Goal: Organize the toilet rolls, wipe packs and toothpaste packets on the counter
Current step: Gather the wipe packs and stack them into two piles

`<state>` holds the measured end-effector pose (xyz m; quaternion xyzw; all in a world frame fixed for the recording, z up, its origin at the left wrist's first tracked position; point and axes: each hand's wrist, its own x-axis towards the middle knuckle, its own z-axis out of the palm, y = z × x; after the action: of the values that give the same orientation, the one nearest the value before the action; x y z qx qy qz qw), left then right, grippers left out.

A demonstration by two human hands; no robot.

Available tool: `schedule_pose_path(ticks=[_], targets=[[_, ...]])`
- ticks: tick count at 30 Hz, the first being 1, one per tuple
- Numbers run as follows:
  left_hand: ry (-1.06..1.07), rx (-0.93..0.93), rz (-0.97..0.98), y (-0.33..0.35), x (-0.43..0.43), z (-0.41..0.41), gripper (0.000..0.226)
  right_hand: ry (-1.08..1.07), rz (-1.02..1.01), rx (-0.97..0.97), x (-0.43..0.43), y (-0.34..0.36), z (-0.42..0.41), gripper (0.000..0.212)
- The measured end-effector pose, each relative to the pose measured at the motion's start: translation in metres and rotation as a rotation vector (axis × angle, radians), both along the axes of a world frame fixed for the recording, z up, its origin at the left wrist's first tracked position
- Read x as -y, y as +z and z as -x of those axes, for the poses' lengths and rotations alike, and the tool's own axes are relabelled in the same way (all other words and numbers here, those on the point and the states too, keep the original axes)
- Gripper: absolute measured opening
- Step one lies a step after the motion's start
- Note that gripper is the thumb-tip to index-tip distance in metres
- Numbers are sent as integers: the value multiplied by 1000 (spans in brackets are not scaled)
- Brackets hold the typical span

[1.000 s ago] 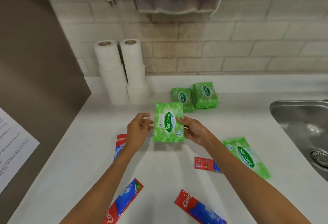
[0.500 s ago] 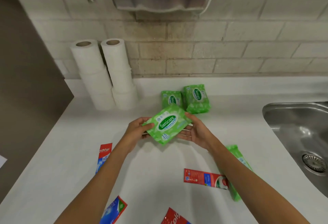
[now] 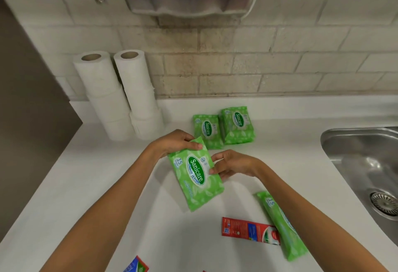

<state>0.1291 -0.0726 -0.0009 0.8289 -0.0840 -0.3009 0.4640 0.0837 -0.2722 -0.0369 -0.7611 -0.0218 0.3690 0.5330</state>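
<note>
- White surface [image 3: 86, 185] below a tiled wall [image 3: 258, 67]. The rolls [image 3: 112, 95] are stacked in two columns at its back left corner. Two packs [image 3: 207, 130] appear to stand on end, touching, near the back edge, just right of the rolls.
- I have the held pack [image 3: 195, 180] in both hands, just in front of those two and seemingly clear of the surface.
- My left hand [image 3: 172, 142] grips its far end, and my right hand [image 3: 232, 164] pinches its right edge. The pack is tilted, label up.
- As I judge it, the step in hand is standing this pack in the row with the other two.
- To do it well I would turn it upright with its label facing as theirs do. Then I would lower it onto its short end at the left of the row.
- It should touch its neighbour without shoving, since these packs look soft and may topple.
- I would release one hand first and the other only once the pack stands alone.
- A loose pack [image 3: 280, 224] lies toward the near edge, overlapping the end of a toothpaste [image 3: 247, 229].
- The sink [image 3: 355, 164] is at the right, so I would keep the row away from it.
</note>
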Motion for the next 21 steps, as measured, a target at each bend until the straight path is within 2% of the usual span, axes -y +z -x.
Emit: schedule_pose_path(ticks=[2,4,7,10,14,19,21], targets=[[94,47,28,-6,0,-4,18,-63,-34,5,2,-7,3,19],[240,-11,186,-14,-4,-4,31,-174,-113,-3,6,-13,5,13],[366,-138,380,-28,-7,5,23,-387,-234,-33,9,-21,2,12],[410,-211,378,-48,1,17,13,-544,-260,-49,8,-27,-5,13],[541,-227,394,-68,14,21,8,-624,-254,-60,0,-33,-11,13],[648,-88,322,-75,24,-8,2,-713,-173,14,3,-38,-18,17],[680,-37,287,-74,28,-25,8,-741,-155,39,7,-41,-21,18]])
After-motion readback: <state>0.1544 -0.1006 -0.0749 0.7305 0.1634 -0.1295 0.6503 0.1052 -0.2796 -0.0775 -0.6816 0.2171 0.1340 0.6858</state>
